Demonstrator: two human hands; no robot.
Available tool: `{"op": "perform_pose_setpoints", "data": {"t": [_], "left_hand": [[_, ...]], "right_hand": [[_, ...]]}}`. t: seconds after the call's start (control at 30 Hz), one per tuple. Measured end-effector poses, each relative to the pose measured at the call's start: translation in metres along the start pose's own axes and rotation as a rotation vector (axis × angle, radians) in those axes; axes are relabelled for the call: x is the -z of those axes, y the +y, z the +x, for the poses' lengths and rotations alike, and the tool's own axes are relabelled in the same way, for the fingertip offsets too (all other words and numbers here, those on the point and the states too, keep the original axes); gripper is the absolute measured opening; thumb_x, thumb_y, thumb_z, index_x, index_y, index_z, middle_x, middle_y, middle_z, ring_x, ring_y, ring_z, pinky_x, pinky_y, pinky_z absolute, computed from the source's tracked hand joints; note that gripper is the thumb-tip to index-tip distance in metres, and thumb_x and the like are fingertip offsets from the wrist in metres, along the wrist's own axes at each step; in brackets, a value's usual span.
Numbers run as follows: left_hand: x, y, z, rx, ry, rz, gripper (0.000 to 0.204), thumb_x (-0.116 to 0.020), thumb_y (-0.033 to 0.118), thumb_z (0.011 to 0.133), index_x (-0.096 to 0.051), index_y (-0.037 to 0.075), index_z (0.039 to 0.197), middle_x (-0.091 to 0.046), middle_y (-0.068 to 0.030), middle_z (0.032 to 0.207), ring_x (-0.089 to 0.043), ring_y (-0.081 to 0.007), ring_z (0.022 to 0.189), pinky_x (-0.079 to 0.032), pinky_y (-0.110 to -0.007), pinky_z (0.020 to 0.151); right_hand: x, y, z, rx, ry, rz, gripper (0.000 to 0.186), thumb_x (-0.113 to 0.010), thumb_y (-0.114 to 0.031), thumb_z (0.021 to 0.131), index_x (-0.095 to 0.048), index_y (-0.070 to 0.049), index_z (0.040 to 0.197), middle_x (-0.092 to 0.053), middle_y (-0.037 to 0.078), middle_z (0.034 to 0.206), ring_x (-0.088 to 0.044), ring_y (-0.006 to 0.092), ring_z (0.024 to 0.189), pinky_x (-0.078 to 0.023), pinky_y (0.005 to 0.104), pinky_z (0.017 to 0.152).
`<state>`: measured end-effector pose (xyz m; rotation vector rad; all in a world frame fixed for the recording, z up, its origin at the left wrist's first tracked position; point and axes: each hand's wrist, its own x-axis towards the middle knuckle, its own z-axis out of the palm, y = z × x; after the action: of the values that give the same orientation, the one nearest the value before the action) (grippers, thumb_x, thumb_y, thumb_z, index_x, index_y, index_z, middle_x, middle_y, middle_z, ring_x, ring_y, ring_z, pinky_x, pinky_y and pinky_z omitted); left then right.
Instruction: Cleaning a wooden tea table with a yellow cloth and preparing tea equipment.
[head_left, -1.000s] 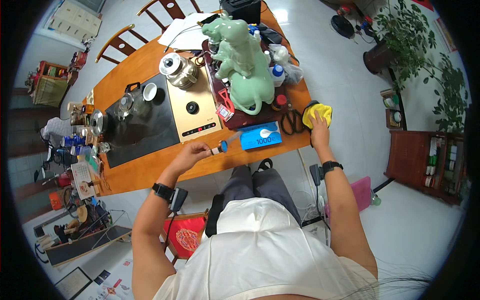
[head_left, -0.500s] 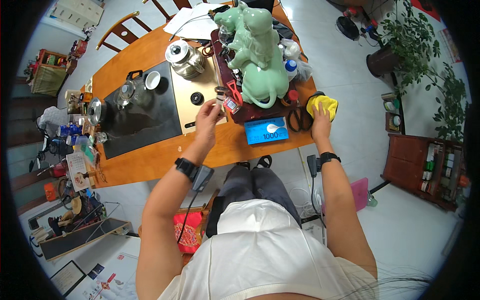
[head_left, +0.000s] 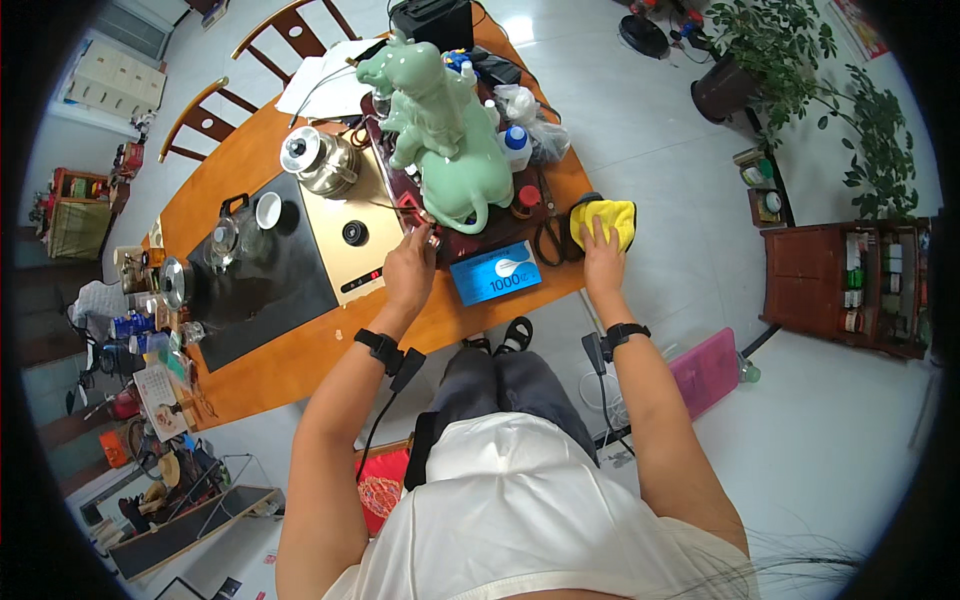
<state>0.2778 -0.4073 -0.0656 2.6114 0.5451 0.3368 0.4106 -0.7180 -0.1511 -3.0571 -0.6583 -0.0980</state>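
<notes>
Right of centre in the frame, at the table's [head_left: 300,345] edge, we have a yellow-and-black cloth [head_left: 618,217] under the right hand [head_left: 603,252]. Fingers spread over its top; can't tell if they're gripping or just resting. Cloth looks light, soft and limp, so nothing to break; we'd bunch a fold in the middle, since a corner would let it trail.

Near frame centre, our left hand [head_left: 407,272] is at the dark red tray's [head_left: 460,246] near-left corner, a small shiny item [head_left: 433,240] at the fingertips. Pinched or let go: not clear, the fingers cover most of it. Probably light, stiff and a bit slick; we'd pinch it by the sides.

Between the hands: blue box [head_left: 495,274], then black-handled scissors [head_left: 549,218] just beside the cloth. Green glazed animal figurine [head_left: 465,175] behind looks heavy and fragile; we'd keep knuckles off it.
</notes>
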Motion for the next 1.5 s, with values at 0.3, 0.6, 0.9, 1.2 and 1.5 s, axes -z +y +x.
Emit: {"op": "perform_pose_setpoints", "data": {"t": [0.3,0.6,0.9,1.2,1.5], "left_hand": [[0.004,0.002,-0.002,-0.287,0.015,-0.008,0.023,-0.066,0.009,0.082,-0.058,0.002,0.102,-0.048,-0.0197,0.129,-0.053,-0.0374,0.109,-0.046,-0.044,0.088],[0.005,0.006,-0.032,-0.087,0.145,-0.089,0.029,-0.068,0.012,0.082,-0.053,0.001,0.104,-0.052,-0.0202,0.114,-0.052,-0.0378,0.106,-0.045,-0.043,0.087],[-0.045,0.034,-0.062,-0.359,-0.477,0.115,0.078,-0.072,0.021,0.073,-0.036,0.008,0.14,-0.036,-0.0212,0.144,-0.037,-0.0389,0.131,-0.037,-0.045,0.104],[-0.056,0.039,-0.071,-0.287,-0.493,0.22,0.087,-0.074,0.022,0.069,-0.032,0.016,0.145,-0.051,-0.0166,0.118,-0.045,-0.0324,0.112,-0.043,-0.04,0.09],[0.045,-0.046,-0.156,0.139,-0.476,-0.14,0.089,-0.074,0.029,0.066,-0.035,0.009,0.143,-0.052,-0.0239,0.119,-0.053,-0.0401,0.105,-0.046,-0.047,0.089]], "right_hand": [[0.01,0.002,0.0,0.024,-0.051,-0.002,0.045,-0.05,-0.01,0.087,-0.055,-0.023,0.13,-0.039,-0.002,0.147,-0.041,0.0302,0.126,-0.048,0.046,0.087],[0.02,0.018,0.033,0.038,-0.116,0.183,0.046,-0.049,-0.003,0.085,-0.057,-0.022,0.126,-0.042,0.0,0.144,-0.043,0.0336,0.127,-0.047,0.0462,0.095],[0.016,0.054,-0.013,-0.099,-0.083,0.518,0.051,-0.049,0.009,0.075,-0.061,-0.011,0.121,-0.05,0.011,0.136,-0.045,0.0329,0.126,-0.037,0.038,0.105],[0.068,0.07,-0.062,-0.01,0.027,0.658,0.057,-0.046,0.008,0.076,-0.054,-0.009,0.13,-0.044,0.015,0.141,-0.039,0.035,0.131,-0.031,0.0411,0.109],[0.099,-0.003,-0.093,0.673,-0.009,0.604,0.054,-0.057,0.006,0.068,-0.062,-0.013,0.119,-0.052,0.013,0.132,-0.049,0.034,0.119,-0.042,0.0448,0.099]]}}
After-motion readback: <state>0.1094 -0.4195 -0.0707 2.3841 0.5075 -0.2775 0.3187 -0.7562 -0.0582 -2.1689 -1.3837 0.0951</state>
